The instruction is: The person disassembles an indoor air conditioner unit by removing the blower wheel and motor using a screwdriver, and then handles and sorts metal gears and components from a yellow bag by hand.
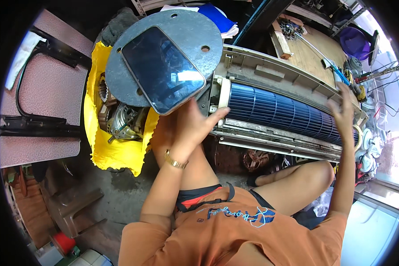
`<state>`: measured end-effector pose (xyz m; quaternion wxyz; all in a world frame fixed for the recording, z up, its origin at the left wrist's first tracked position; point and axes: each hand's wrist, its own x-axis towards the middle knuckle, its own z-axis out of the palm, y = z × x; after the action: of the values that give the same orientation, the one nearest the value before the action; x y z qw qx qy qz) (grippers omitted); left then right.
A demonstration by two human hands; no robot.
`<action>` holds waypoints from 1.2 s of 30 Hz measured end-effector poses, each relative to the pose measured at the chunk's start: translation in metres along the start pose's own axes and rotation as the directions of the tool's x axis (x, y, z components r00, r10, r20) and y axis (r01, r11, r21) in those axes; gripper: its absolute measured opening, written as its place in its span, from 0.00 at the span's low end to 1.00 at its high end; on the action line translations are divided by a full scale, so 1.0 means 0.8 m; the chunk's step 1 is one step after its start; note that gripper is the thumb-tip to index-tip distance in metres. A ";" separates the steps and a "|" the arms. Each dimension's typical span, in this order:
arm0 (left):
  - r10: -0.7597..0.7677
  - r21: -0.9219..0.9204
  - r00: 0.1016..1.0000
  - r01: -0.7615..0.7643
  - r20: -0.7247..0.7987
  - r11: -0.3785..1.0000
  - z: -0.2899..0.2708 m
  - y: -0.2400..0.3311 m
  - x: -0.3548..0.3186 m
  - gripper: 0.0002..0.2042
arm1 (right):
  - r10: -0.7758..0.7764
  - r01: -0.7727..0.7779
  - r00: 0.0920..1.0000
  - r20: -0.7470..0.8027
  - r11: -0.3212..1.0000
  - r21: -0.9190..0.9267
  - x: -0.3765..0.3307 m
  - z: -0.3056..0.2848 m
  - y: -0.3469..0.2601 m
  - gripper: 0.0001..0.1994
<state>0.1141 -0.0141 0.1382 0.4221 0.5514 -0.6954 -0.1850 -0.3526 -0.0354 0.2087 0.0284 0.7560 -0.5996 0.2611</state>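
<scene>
Working on an opened air-conditioner indoor unit (279, 95) lying across the floor in front of the knees. Front cover off, blue blower wheel (283, 113) exposed and seated in its housing; looks like mid-teardown, wheel not yet out. Left hand (190, 126) at the unit's left end, fingers spread wide, thumb stretched toward the wheel's end cap, gripping nothing. Right hand (343, 111) raised over the right end, fingers spread loose, also empty; contact with the casing unclear. Dark tablet (162, 68) resting on a grey round plate (181, 31) just beside the left hand, above a yellow bag (115, 150) holding a motor (122, 122). Wooden board (310, 51) beyond the unit.
</scene>
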 end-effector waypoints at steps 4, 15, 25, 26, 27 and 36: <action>-0.155 -0.038 0.958 0.168 0.240 0.985 0.022 0.002 0.031 0.54 | -0.266 0.246 0.916 0.300 0.964 0.102 0.030 0.037 -0.173 0.50; -0.033 -0.227 0.966 0.094 0.257 0.969 0.014 -0.007 0.026 0.45 | -0.305 0.318 0.836 0.456 0.947 0.050 0.038 0.111 -0.215 0.55; 0.039 -0.169 0.930 0.025 0.366 0.985 0.015 -0.020 0.035 0.44 | -0.270 0.296 0.840 0.470 0.955 0.021 0.040 0.103 -0.203 0.51; 0.015 -0.209 0.928 0.068 0.373 0.976 0.017 -0.019 0.036 0.43 | -0.279 0.308 0.834 0.475 0.951 0.019 0.041 0.102 -0.202 0.51; -0.016 -0.262 0.932 0.118 0.362 0.958 0.018 -0.020 0.038 0.41 | -0.294 0.324 0.826 0.481 0.946 0.021 0.042 0.102 -0.204 0.50; -0.028 -0.318 0.879 0.201 0.476 0.926 -0.007 -0.035 0.038 0.32 | -0.287 0.313 0.841 0.459 0.949 0.020 0.040 0.105 -0.205 0.49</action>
<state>0.1341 -0.0502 0.1330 0.3254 0.4457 -0.6958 -0.4597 -0.1662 -0.0480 0.1945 -0.0516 0.8794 -0.4705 0.0518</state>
